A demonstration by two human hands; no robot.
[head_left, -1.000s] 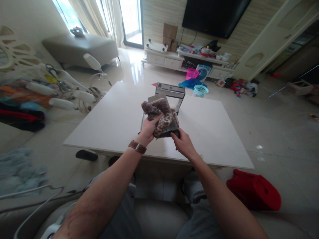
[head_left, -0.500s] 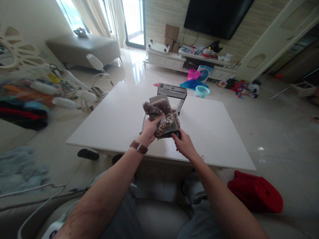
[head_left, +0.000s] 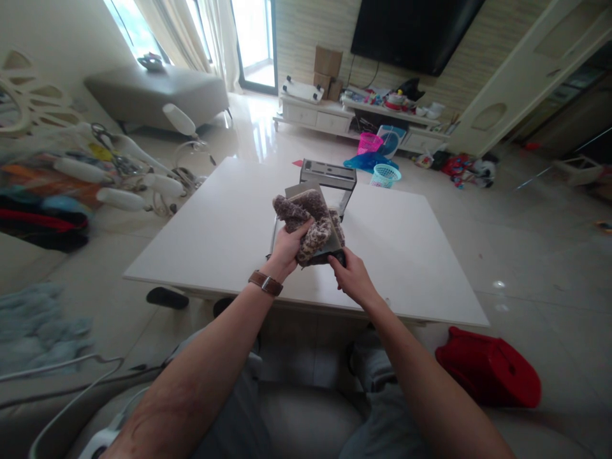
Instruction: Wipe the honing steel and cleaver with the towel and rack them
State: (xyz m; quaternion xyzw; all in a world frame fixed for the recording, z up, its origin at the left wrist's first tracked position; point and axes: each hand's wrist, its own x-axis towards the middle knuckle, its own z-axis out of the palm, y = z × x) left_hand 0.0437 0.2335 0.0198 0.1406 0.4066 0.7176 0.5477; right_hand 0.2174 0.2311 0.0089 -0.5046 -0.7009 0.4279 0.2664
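My left hand (head_left: 287, 247) is closed around a bunched, fluffy brown-and-white cloth (head_left: 313, 204), thumb on top. The cloth is folded over a broad, flat grey blade that looks like a cleaver's (head_left: 299, 187); its far end and right edge show past the cloth. My right hand (head_left: 352, 274) is wrapped round the black handle (head_left: 338, 256) at the near end. Both hands are close together above the white table (head_left: 396, 255). Just behind them on the table stands a grey-and-black rack (head_left: 329, 172) with slots in its top and see-through sides, partly hidden by the cloth and blade.
A red object (head_left: 490, 366) lies at the table's right near corner. White lamp arms (head_left: 162, 185) stand off the left edge. Beyond the table are a turquoise basket (head_left: 385, 175), a pink basket (head_left: 370, 143) and a low white cabinet (head_left: 315, 118).
The hands, cloth and blade keep nearly the same pose. Only the whole view has shifted very slightly.
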